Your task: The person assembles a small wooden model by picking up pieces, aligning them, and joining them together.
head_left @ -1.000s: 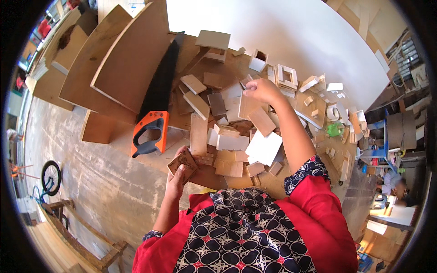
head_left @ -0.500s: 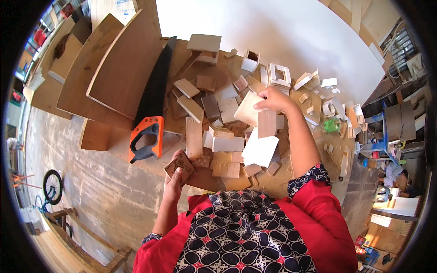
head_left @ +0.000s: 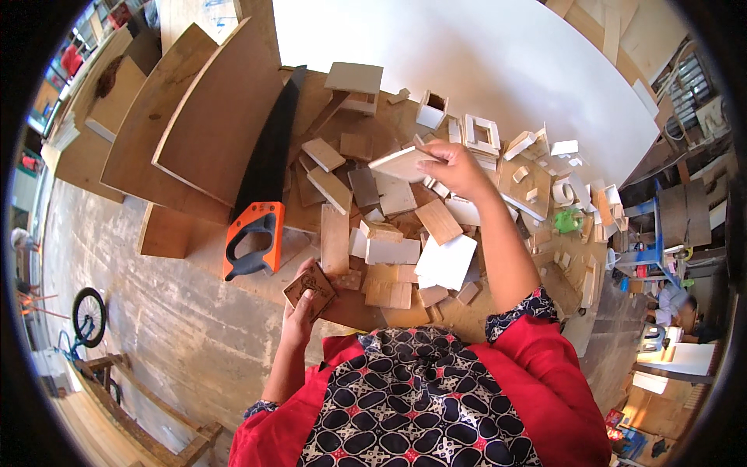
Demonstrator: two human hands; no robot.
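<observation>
Dark-patterned brown block (head_left: 318,286), pale tan board (head_left: 401,164), orange-and-black saw handle (head_left: 261,208), red sleeve (head_left: 537,350)

Large wooden panels (head_left: 222,109) are stood just left of the orange-handled handsaw (head_left: 266,167). A small green object (head_left: 568,221) is placed well right of the handsaw, and a bicycle wheel (head_left: 89,317) is seen well apart to the handsaw's lower left.

A soft shadow crosses the bright white panel (head_left: 498,78); edges bow.
</observation>
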